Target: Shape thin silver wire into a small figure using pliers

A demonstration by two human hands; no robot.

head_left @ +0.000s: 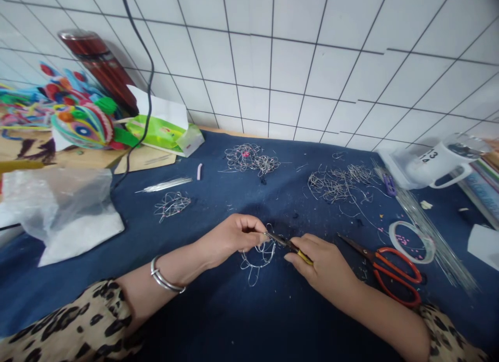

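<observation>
Holds a ring (266, 265) of thin silvery wire over the blue cloth (218, 325), near the middle of the view, with small loops around its edge. Grips its upper part in the left hand (239, 233), with thumb and fingertips pinched together on the wire. In the right hand (326, 264), grips pliers (288, 243) by the yellow handles, with fingers closed around them and with the nose pointing left, up to the ring just beside the left fingertips. Cannot tell from here about any bite of the nose on the wire.

Wears a bracelet (161, 280) on the left wrist and spotted sleeves (74, 325) on both arms.

Has scissors (376, 258) with red handles near the right forearm. Just past the scissors, has a clear roll (429, 247) with pink beads (401, 239) inside, then a bundle of straight rods (440, 242) and, farther back, a white mug (440, 162).

Beyond the hands, has one wire tangle (249, 158) straight ahead, another to the right and a smaller one to the left, near some straight wires (168, 185) and a pink stick (199, 172). At far left, has a clear bag (83, 222), a red flask (99, 63) and a green pack (161, 132).
</observation>
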